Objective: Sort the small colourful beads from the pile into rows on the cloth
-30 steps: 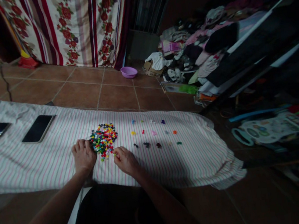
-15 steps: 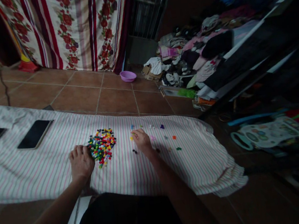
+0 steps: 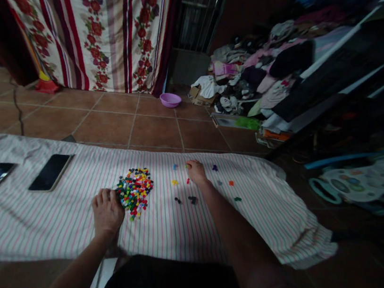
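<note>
A heap of small multicoloured plastic beads [image 3: 136, 190] lies on the striped cloth. My left hand [image 3: 107, 210] rests palm down at the heap's left edge, fingers lying loosely on the cloth. To the right, my right hand [image 3: 196, 170] is low over the cloth, thumb and fingertips pinched on a light green bead [image 3: 187, 165]. Around it are small single-colour groups: blue beads [image 3: 174, 167], yellow beads [image 3: 174, 182], red beads [image 3: 187, 181], black beads [image 3: 177, 201], dark beads [image 3: 193, 200], purple beads [image 3: 215, 167], orange beads [image 3: 231, 183] and green beads [image 3: 237, 199]. My right forearm may hide others.
Two phones [image 3: 51, 173] lie at the left on the striped cloth [image 3: 86, 178]. Beyond, a purple basin [image 3: 170, 100] stands on the tiled floor before a floral curtain [image 3: 110, 36]. Piled clothes [image 3: 256, 68] fill the back right.
My right hand has moved right and away from me, from beside the yellow beads to near the far row. My left hand stays by the heap. The view has shifted slightly.
</note>
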The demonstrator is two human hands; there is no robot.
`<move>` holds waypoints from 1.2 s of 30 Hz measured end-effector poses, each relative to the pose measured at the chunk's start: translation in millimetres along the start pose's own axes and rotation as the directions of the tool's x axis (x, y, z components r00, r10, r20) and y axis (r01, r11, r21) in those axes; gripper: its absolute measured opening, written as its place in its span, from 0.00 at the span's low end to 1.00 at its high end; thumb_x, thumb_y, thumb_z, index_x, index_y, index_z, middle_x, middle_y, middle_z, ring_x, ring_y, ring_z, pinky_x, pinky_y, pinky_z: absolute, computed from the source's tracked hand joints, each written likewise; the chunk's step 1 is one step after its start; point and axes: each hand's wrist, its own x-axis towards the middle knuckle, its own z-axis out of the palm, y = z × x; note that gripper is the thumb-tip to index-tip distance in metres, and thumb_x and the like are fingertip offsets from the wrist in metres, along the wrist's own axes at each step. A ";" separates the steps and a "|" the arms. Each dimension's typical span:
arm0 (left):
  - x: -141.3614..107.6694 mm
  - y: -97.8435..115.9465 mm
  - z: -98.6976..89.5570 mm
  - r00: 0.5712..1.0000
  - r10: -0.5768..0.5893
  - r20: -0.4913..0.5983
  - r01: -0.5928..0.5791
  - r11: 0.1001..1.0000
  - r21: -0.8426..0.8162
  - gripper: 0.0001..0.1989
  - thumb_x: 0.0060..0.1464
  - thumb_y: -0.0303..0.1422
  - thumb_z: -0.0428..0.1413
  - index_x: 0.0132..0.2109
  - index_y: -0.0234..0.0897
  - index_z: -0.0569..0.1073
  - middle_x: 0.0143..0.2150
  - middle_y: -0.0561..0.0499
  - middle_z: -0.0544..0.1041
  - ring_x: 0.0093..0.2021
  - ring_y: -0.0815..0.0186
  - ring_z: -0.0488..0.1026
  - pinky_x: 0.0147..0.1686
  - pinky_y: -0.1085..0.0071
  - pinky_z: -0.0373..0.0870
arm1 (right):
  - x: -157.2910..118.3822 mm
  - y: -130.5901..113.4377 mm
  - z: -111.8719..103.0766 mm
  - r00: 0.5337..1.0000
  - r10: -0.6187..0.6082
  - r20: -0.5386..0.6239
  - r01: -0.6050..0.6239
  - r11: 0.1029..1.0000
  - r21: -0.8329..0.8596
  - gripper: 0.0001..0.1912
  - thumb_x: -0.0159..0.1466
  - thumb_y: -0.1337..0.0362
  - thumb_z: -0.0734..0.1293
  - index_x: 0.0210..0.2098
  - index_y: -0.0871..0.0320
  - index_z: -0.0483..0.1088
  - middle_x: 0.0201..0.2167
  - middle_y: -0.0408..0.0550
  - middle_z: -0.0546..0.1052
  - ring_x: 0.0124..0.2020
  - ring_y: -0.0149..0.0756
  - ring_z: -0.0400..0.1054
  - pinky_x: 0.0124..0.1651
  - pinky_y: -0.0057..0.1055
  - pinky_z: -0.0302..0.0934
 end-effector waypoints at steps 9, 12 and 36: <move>1.0 1.1 -2.6 1.000 -0.003 0.019 0.003 1.000 0.019 0.15 0.59 0.29 0.41 0.45 0.31 0.70 0.49 0.36 0.70 0.55 0.49 0.62 0.51 0.55 0.59 | -1.1 -1.6 3.9 0.999 -0.004 0.048 0.006 0.999 -0.043 0.14 0.63 0.73 0.61 0.41 0.59 0.78 0.41 0.53 0.77 0.43 0.37 0.70 0.50 0.31 0.61; 0.6 0.3 -1.4 1.000 0.002 0.013 -0.003 0.999 0.036 0.14 0.58 0.29 0.42 0.45 0.31 0.69 0.49 0.37 0.70 0.55 0.49 0.62 0.51 0.56 0.59 | -3.0 -2.8 4.3 0.999 -0.010 0.043 0.012 0.999 -0.044 0.15 0.64 0.73 0.61 0.42 0.58 0.78 0.43 0.53 0.77 0.44 0.38 0.70 0.51 0.31 0.61; 1.8 -0.3 -1.8 1.000 -0.015 0.013 0.015 1.000 0.005 0.14 0.59 0.29 0.41 0.45 0.33 0.69 0.49 0.37 0.70 0.54 0.49 0.62 0.51 0.55 0.58 | -96.3 -99.5 9.5 0.946 -0.323 0.018 0.279 0.844 0.459 0.09 0.64 0.68 0.62 0.39 0.57 0.74 0.36 0.47 0.73 0.34 0.32 0.70 0.42 0.28 0.65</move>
